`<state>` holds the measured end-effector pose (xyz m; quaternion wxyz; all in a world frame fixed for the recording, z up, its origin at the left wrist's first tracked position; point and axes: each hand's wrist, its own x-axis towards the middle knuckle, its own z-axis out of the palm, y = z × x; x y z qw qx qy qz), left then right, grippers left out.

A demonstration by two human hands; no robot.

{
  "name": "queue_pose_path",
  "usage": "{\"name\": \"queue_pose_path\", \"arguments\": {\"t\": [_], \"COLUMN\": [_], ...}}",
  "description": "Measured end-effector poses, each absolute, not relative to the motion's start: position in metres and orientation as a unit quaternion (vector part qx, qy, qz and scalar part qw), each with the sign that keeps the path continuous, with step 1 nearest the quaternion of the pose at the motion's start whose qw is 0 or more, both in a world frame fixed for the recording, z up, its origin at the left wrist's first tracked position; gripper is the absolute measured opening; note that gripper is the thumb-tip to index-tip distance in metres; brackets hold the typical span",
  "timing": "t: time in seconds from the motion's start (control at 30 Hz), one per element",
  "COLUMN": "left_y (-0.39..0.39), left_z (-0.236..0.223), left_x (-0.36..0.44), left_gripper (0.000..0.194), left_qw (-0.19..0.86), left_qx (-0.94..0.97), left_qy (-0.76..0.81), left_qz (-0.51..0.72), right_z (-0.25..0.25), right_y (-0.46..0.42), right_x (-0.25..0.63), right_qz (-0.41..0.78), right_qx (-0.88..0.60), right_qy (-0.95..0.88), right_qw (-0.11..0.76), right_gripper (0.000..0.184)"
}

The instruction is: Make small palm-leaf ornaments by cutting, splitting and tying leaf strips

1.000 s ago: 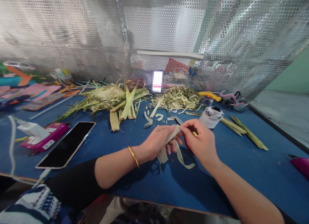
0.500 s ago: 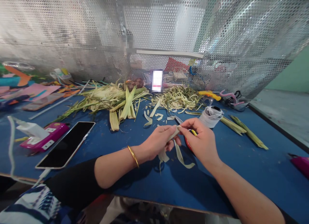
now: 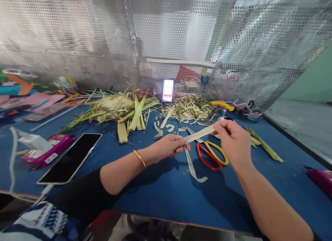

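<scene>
Between my two hands a pale, flat leaf strip (image 3: 200, 133) is stretched out above the table. My left hand (image 3: 172, 145), below a gold bangle, pinches its near end. The other end sits between the thumb and fingers of my right hand (image 3: 232, 140). Under the strip lie scissors (image 3: 210, 156) with one red and one yellow handle, blades pointing away. A second pale, curled strip (image 3: 191, 166) lies just below my left hand; whether that hand touches it I cannot tell.
Piles of green-yellow leaves (image 3: 111, 107) and shredded scraps (image 3: 190, 107) stand along the perforated back panel (image 3: 173, 33). To the left are a phone (image 3: 71, 158) on a cable and a magenta power strip (image 3: 49, 151). Stalks (image 3: 267, 144) lie at the right.
My right hand has moved right, away from my left, drawing the strip out straight. The scissors, mostly hidden before, now show. Loose strip ends below my left hand are fewer.
</scene>
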<state>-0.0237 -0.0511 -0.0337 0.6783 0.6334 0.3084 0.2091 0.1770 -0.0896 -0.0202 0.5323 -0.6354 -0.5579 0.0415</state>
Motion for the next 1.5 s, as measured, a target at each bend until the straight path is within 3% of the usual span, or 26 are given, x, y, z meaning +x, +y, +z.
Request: {"name": "queue_pose_path", "arguments": {"t": [0.17, 0.33, 0.47, 0.53, 0.63, 0.7, 0.9, 1.13, 1.27, 1.4, 1.5], "left_y": [-0.035, -0.017, -0.018, -0.028, -0.050, -0.061, -0.069, -0.062, -0.061, -0.057, -0.052], "left_z": [-0.025, -0.013, -0.006, -0.007, -0.014, -0.019, -0.022, -0.024, -0.024, -0.025, -0.027], "left_x": [-0.039, -0.058, -0.054, -0.045, -0.030, -0.024, -0.022, -0.023, -0.023, -0.024, -0.025], "left_gripper": [0.031, 0.026, 0.016, 0.023, 0.048, 0.053, 0.041, 0.046, 0.034, 0.022, 0.016], "left_qw": [0.667, 0.569, 0.463, 0.527, 0.678, 0.727, 0.728, 0.719, 0.726, 0.730, 0.732], "left_qx": [0.653, 0.712, 0.684, 0.653, 0.610, 0.583, 0.570, 0.583, 0.578, 0.550, 0.509], "left_qy": [0.316, 0.401, 0.454, 0.406, 0.322, 0.286, 0.316, 0.326, 0.328, 0.353, 0.379], "left_qz": [0.171, 0.092, 0.333, 0.362, 0.255, 0.224, 0.212, 0.189, 0.177, 0.197, 0.247], "right_z": [-0.019, -0.014, -0.013, -0.016, -0.026, -0.033, -0.040, -0.039, -0.042, -0.045, -0.049], "right_y": [-0.083, -0.089, -0.101, -0.105, -0.107, -0.106, -0.100, -0.097, -0.092, -0.087, -0.085], "right_x": [0.190, 0.183, 0.164, 0.152, 0.138, 0.135, 0.140, 0.137, 0.137, 0.142, 0.146], "right_qz": [0.016, -0.008, 0.055, 0.084, 0.066, 0.045, 0.076, 0.185, 0.218, 0.142, 0.048], "right_qx": [-0.636, -0.624, -0.587, -0.566, -0.534, -0.519, -0.536, -0.582, -0.578, -0.585, -0.618], "right_qy": [-0.510, -0.522, -0.604, -0.650, -0.709, -0.730, -0.708, -0.638, -0.628, -0.657, -0.710], "right_qw": [0.578, 0.581, 0.536, 0.500, 0.457, 0.443, 0.453, 0.468, 0.474, 0.454, 0.336], "right_gripper": [0.017, 0.018, 0.018, 0.017, 0.019, 0.020, 0.019, 0.020, 0.022, 0.022, 0.020]}}
